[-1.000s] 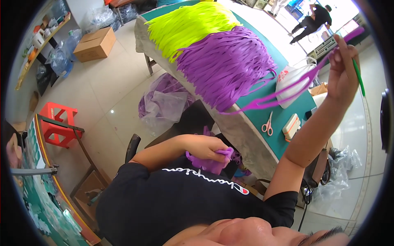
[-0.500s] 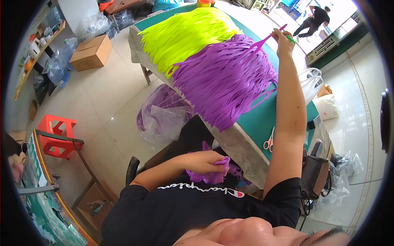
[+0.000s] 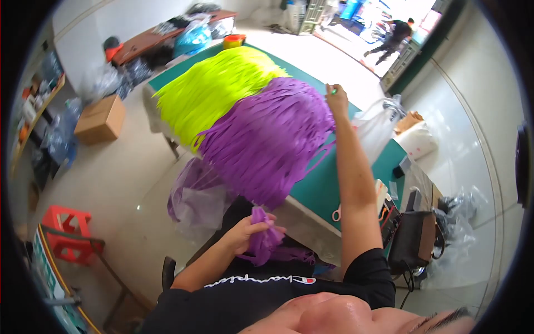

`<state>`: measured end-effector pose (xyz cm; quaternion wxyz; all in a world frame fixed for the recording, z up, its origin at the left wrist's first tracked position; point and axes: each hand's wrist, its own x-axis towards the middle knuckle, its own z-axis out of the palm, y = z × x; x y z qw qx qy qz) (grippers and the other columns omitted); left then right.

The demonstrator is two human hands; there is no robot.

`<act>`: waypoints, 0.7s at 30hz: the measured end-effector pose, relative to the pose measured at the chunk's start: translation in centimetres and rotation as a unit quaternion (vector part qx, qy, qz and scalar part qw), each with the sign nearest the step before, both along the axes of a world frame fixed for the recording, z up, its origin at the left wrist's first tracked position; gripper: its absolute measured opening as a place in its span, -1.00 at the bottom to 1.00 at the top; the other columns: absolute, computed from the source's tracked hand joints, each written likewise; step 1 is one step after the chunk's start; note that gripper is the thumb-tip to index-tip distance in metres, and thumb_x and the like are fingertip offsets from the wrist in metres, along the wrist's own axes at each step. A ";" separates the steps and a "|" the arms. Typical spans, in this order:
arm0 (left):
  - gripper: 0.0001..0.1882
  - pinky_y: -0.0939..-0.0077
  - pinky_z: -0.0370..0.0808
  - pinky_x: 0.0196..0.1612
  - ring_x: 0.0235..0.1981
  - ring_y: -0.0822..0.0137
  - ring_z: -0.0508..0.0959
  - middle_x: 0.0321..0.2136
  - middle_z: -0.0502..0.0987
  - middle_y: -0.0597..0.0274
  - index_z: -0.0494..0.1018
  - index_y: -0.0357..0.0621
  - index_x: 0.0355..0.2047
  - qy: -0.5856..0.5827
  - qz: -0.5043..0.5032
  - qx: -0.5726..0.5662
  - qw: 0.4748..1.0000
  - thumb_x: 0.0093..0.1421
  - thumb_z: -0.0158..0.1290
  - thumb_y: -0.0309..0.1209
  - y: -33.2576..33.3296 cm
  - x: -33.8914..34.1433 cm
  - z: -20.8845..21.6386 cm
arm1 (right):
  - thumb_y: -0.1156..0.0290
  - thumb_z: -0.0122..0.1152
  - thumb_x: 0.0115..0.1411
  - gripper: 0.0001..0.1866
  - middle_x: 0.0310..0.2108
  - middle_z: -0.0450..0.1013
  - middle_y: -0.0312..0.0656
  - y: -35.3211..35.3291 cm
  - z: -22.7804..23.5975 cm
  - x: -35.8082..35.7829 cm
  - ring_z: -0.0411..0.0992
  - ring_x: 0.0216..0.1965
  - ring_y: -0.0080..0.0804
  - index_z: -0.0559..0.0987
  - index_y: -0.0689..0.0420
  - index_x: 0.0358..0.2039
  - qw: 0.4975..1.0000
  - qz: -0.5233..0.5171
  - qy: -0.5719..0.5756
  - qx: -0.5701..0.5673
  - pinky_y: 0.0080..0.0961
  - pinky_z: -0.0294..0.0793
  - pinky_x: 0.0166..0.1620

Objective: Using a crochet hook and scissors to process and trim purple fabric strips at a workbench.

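Observation:
A large pile of flat purple strips (image 3: 267,139) lies over the table, beside a pile of bright yellow-green strips (image 3: 214,83). My left hand (image 3: 239,235), near my lap, is closed around a crumpled bunch of purple strips (image 3: 263,234), with loose ends hanging from it. My right arm stretches along the right side of the piles. At its end my right hand (image 3: 338,103) is closed, and a bit of a slim green tool (image 3: 334,91) shows at the fingers; its kind is hard to tell. Pink-handled scissors (image 3: 336,215) lie by my right forearm.
The green-topped table (image 3: 317,192) carries the piles. A clear bag with purple strips (image 3: 197,195) sits beside it at left. A red stool (image 3: 69,234), a cardboard box (image 3: 100,119) and a dark bag (image 3: 410,242) stand around. Another person (image 3: 396,39) is by the doorway.
My view has shifted, so the table appears lower and further left. The purple strip stretched at my right hand no longer shows. My left hand has turned, with its bunch held more upright.

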<state>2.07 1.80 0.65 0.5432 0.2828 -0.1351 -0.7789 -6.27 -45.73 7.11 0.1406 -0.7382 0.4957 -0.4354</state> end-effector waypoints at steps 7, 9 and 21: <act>-0.62 0.09 0.42 0.05 -0.02 0.02 0.49 -0.03 0.45 -0.17 0.38 -0.17 -0.04 0.057 0.009 0.034 0.998 0.26 -0.06 -0.18 -0.3 -0.1 -2.4 | 0.38 0.08 0.25 -0.83 -0.44 0.50 -0.25 27.0 2.6 -4.6 0.41 -0.44 -0.57 0.49 0.20 -0.42 0.905 0.353 -0.233 0.047 -0.57 0.39 -0.37; -0.62 0.11 0.42 0.05 -0.03 0.07 0.50 -0.04 0.46 -0.14 0.38 -0.18 -0.04 0.029 0.019 0.032 0.999 0.28 -0.10 -0.17 0.0 -0.5 -2.3 | 0.51 0.28 0.06 -0.81 -0.45 0.45 -0.17 34.2 2.1 -6.9 0.38 -0.46 -0.52 0.39 0.20 -0.49 0.933 0.332 -0.107 0.088 -0.52 0.38 -0.38; -0.50 0.27 0.46 0.03 -0.04 0.20 0.50 -0.06 0.44 0.04 0.21 -0.26 0.10 0.023 -0.034 -0.058 0.998 0.18 -0.02 -0.35 1.0 -3.0 2.1 | 0.61 0.27 0.05 -0.73 -0.54 0.36 -0.18 42.4 -3.7 -10.9 0.33 -0.52 -0.49 0.30 0.19 -0.55 0.924 0.273 -0.242 0.115 -0.59 0.36 -0.40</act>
